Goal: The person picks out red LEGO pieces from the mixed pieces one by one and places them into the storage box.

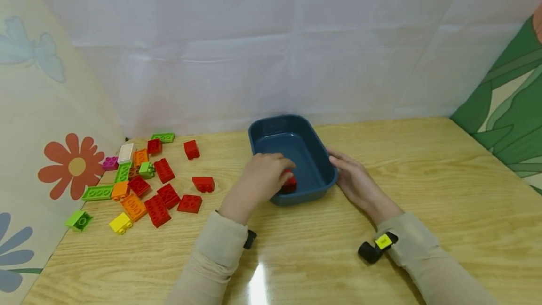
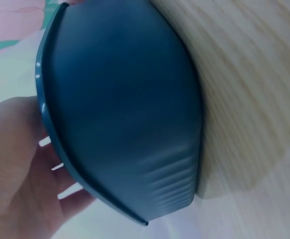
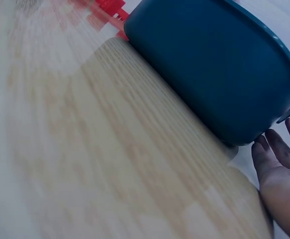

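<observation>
A dark blue plastic bin stands on the table between my two hands. Over its near left rim reaches my left hand, whose fingers hold a red toy brick low inside, by the front wall. Part of that brick is hidden behind the thumb. The left wrist view shows the spread fingers of this hand beyond the rim, while the bin's wall hides the brick. At the bin's right side, my right hand rests its extended fingers against the outer wall; its fingertips touch near the bottom corner.
Several loose bricks lie left of the bin: red ones, orange ones, green ones, a yellow one, a white one and a magenta one. A white cloth hangs behind the wooden table.
</observation>
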`<state>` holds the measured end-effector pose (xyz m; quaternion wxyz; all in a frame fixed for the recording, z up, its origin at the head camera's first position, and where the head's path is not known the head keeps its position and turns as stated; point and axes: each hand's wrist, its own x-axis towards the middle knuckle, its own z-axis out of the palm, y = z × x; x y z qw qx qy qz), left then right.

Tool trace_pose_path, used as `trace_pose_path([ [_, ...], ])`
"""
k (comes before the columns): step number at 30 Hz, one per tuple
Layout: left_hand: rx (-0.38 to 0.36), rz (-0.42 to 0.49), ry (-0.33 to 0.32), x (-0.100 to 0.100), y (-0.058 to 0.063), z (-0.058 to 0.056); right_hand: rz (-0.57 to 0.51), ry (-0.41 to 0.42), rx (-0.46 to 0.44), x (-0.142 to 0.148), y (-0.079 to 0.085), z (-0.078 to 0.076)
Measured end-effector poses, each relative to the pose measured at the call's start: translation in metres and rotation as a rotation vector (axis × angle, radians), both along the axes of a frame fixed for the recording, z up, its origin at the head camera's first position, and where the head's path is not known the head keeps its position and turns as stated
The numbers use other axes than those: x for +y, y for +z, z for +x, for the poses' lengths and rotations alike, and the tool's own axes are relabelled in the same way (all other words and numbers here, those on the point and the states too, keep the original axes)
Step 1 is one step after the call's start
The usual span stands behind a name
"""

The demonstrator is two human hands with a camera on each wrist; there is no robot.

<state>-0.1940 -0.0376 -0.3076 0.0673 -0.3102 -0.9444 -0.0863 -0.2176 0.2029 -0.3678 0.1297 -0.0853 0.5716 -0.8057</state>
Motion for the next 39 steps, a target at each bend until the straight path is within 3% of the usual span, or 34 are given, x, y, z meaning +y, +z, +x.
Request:
trace_pose_path([
  [7,0.094,0.031,-0.012,-0.003,0.002,-0.003,-0.014,0.011,0.015,0.000,0.002,0.001],
  [13,0.146,0.055,0.017,-0.012,0.005,-0.004,-0.049,0.010,0.023,-0.001,0.003,0.002],
  [23,0.075,0.093,0.138,-0.045,0.017,-0.008,-0.007,-0.008,0.003,-0.002,0.003,0.000],
  [29,0.012,0.156,0.248,-0.070,0.024,-0.006,-0.022,-0.010,0.009,-0.003,0.001,0.000],
  [39,-0.104,0.159,0.369,-0.096,0.025,-0.002,-0.018,-0.010,-0.004,-0.001,0.000,0.001],
])
